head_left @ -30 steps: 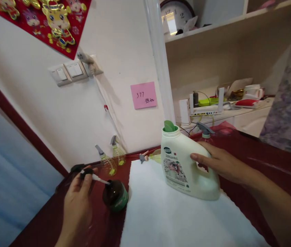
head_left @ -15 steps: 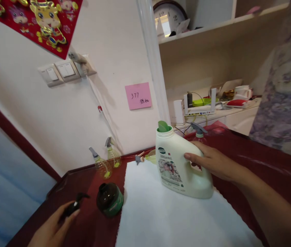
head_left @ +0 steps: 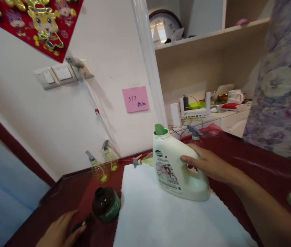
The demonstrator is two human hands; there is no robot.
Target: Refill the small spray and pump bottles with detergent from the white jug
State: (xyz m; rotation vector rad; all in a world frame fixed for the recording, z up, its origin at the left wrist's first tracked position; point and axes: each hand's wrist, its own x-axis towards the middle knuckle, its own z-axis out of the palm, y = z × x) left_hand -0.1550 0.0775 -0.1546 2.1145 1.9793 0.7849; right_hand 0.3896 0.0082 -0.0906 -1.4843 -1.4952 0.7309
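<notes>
white wall (head_left: 65, 113) with light switches (head_left: 55, 73), pink note (head_left: 135, 98); shelf (head_left: 207, 32) holding a clock (head_left: 164, 25).

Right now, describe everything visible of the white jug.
The white jug looks like glossy plastic, squat with a built-in handle. Its cap is off, showing a green spout in the open neck. A printed label faces front. It stands upright on the white cloth, and the right hand grips its handle.

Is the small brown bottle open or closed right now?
Open. The brown bottle shows a bare mouth on top, and a black pump head lies beside it at the left hand.
</notes>
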